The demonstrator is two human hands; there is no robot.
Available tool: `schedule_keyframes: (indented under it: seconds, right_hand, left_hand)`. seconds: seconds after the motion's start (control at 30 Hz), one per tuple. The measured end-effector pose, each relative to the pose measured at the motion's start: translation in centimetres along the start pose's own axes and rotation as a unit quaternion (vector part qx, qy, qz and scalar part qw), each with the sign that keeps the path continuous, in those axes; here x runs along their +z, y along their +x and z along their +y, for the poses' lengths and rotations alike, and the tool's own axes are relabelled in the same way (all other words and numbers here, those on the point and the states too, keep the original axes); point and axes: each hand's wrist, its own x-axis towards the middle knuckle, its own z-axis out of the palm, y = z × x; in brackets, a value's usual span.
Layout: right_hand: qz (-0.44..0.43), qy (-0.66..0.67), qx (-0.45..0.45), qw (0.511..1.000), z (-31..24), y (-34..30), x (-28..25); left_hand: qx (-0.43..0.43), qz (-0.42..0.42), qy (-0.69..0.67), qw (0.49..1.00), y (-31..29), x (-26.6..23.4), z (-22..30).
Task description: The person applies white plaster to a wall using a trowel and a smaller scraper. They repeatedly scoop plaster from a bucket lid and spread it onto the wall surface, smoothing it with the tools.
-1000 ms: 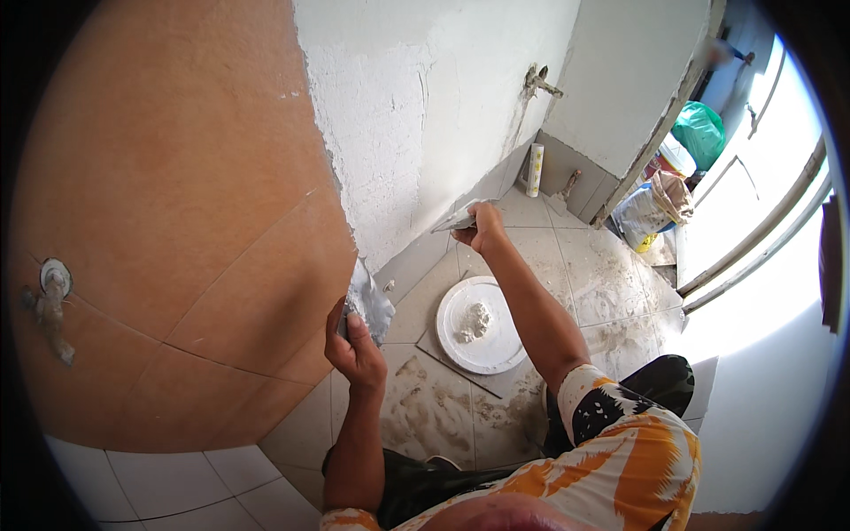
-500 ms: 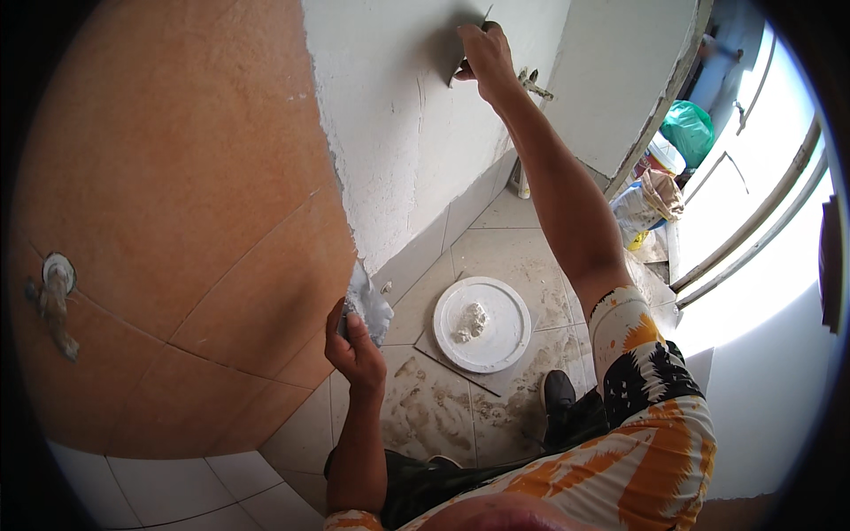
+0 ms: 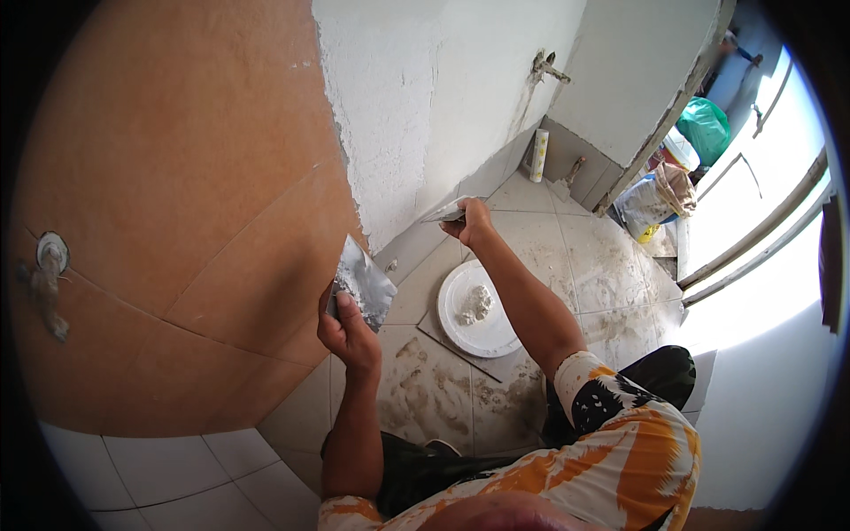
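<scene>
My left hand (image 3: pixel 351 333) is closed round a putty knife (image 3: pixel 365 281), its broad metal blade tilted up and smeared with white putty. In my right hand (image 3: pixel 472 223) is a second flat scraper (image 3: pixel 444 213), seen nearly edge-on close to the foot of the white wall (image 3: pixel 460 97). The two blades are apart. Beneath my right forearm, a round white lid (image 3: pixel 450 320) lies on the floor with a lump of white putty (image 3: pixel 475 305) on it. My forearm hides the lid's right edge.
An orange tiled wall (image 3: pixel 195 177) with a tap (image 3: pixel 51 265) rises at left. A pipe fitting (image 3: pixel 551 69) juts from the white wall. A white tube (image 3: pixel 539 156) stands in the corner. Bags (image 3: pixel 657 199) and a green bundle (image 3: pixel 704 130) sit by the doorway. A person is partly visible beyond.
My right hand has come down from high on the white wall with its scraper, toward the left blade. The left putty knife has tilted, showing more of its face.
</scene>
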Motion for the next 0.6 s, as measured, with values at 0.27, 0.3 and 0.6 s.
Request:
schedule_keyframes:
  seconds: [0.27,0.3,0.6]
  right_hand:
    - [-0.117,-0.177,-0.255,0.943,-14.5,-6.4,9.1]
    - [-0.08,-0.206,-0.323,0.92,-16.7,-8.2,11.0]
    - [-0.365,-0.278,-0.51,0.728,-14.6,-22.7,9.8]
  left_hand:
    - [-0.049,-0.011,-0.041,0.998,0.1,0.4,1.1]
    - [-0.095,-0.011,-0.064,0.993,0.0,0.5,1.4]
    - [-0.459,0.05,-0.484,0.744,1.9,0.3,1.0]
